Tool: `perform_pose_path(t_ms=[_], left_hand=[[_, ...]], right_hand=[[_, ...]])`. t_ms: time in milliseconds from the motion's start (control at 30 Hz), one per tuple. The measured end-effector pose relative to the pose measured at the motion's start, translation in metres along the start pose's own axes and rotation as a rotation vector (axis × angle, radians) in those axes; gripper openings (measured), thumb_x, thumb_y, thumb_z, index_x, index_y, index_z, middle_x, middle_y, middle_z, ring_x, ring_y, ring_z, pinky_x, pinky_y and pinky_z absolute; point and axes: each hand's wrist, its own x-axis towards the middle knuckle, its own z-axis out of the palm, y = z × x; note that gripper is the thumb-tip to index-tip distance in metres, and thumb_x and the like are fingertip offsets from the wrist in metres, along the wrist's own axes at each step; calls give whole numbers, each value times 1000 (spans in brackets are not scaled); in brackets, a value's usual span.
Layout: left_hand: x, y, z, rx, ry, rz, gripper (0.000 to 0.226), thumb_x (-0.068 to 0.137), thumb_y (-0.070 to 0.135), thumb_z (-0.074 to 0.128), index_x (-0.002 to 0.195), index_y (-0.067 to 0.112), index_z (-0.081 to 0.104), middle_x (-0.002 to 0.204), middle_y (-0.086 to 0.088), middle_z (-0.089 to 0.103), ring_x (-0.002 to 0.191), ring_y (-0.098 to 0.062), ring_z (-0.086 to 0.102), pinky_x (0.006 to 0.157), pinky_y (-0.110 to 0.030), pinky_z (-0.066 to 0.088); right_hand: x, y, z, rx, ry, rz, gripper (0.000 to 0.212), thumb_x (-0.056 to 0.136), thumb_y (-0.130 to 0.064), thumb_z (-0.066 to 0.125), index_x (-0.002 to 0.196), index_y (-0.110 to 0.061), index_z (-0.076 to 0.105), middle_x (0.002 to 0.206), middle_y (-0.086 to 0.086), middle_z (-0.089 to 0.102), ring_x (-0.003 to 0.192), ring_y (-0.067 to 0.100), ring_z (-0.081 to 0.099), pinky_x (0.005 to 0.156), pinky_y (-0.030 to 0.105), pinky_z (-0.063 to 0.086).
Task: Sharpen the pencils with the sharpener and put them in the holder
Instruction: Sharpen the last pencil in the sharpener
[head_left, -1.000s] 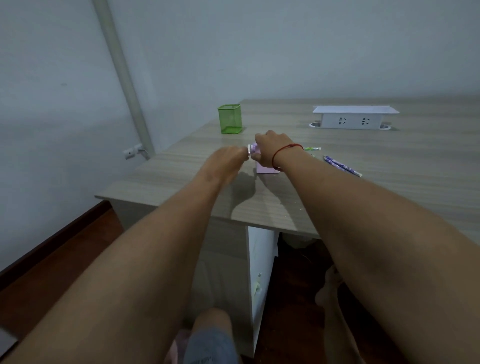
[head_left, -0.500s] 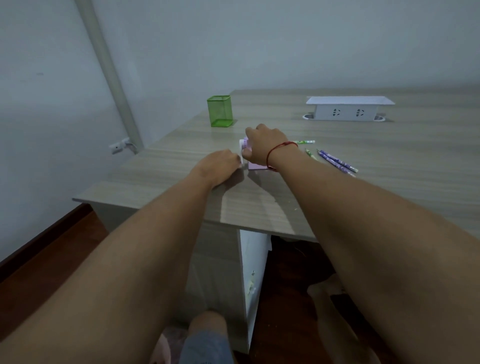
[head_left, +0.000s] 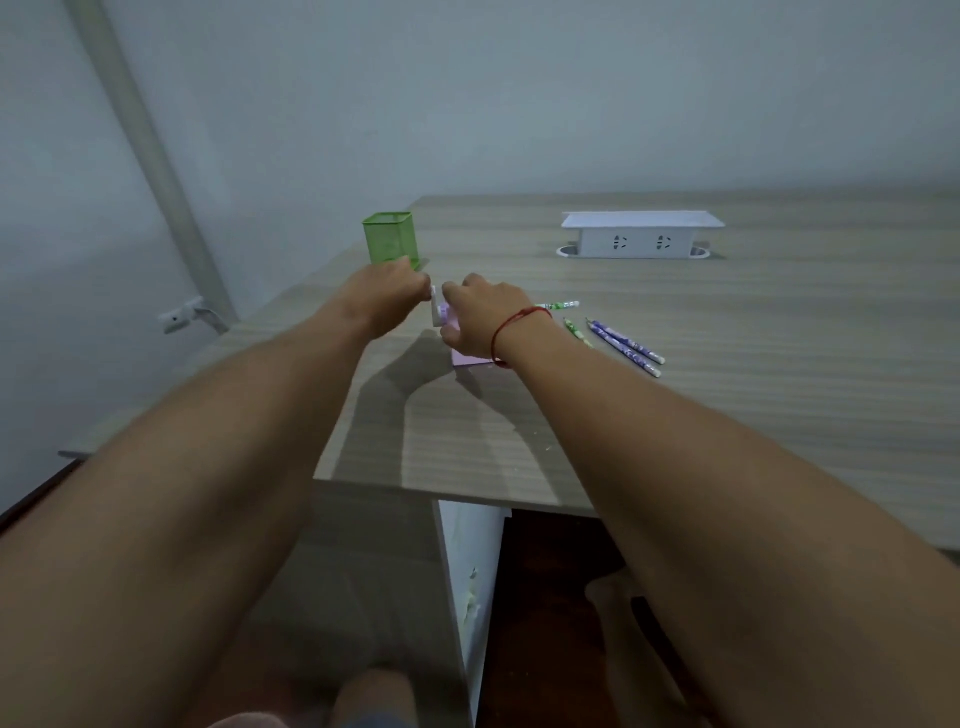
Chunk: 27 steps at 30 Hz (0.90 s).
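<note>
A pink and lilac crank sharpener (head_left: 464, 357) stands on the wooden desk (head_left: 727, 405), mostly hidden under my right hand (head_left: 480, 319), which grips its body from above. My left hand (head_left: 387, 301) holds the sharpener's white crank handle (head_left: 434, 306) at its left side. A green pencil (head_left: 558, 305) pokes out from behind my right hand. Another green pencil (head_left: 577, 331) and two purple patterned pencils (head_left: 626, 347) lie to the right. The green mesh holder (head_left: 390, 241) stands behind my left hand.
A white pop-up socket box (head_left: 641, 236) sits at the back of the desk. The desk's front edge (head_left: 447, 493) is near my forearms, with a white cabinet panel and dark red floor below. A grey pipe (head_left: 150, 156) runs up the left wall.
My left hand has risen from low beside the sharpener to the top of the crank's turn. My right hand stays on the sharpener. The camera has tilted a little.
</note>
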Motion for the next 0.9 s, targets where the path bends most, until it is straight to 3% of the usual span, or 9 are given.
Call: perform_pose_path(t_ms=[167,333,533,633,733,900], left_hand=[[-10,6,-9,7,60,-28,27,96,5,41,113,2,61,107,-25,58,97,-42,61,76,-46,49],[-20,10,-22,7,91,-48,29,97,3,37,117,0,58,106,-26,60,100,-41,60,78,-47,48],[-48,25,-29,-110,118,-40,24,97,9,42,107,2,62,104,-25,64,96,-41,62,72,-44,46],[-66,41,-28,-215,131,-28,25,98,15,42,112,5,61,99,-25,64,91,-40,62,71,-42,43],[-75,50,-20,-265,106,-57,26,98,15,42,117,6,57,96,-24,63,87,-39,60,70,-40,41],[-68,52,2,-124,-26,-79,21,94,2,41,97,-1,61,92,-20,65,82,-36,62,66,-37,42]], right_hand=[[0,-1,-2,-20,-24,2,44,97,-36,46,133,-12,45,134,15,49,119,34,53,94,39,43],[1,-2,-1,-20,-37,11,45,96,-36,48,132,-11,45,134,17,48,120,36,51,96,38,42],[4,-5,2,-8,-49,53,45,94,-38,49,130,-11,47,134,19,48,118,38,52,96,39,42],[3,-6,1,-22,-52,62,46,95,-39,48,130,-10,47,133,19,48,117,39,53,94,39,43],[4,-6,2,-29,-58,62,45,96,-38,45,130,-9,46,132,19,48,116,39,53,93,40,43],[5,-4,5,-34,-42,44,46,96,-37,44,132,-7,45,133,20,47,117,40,53,95,40,43]])
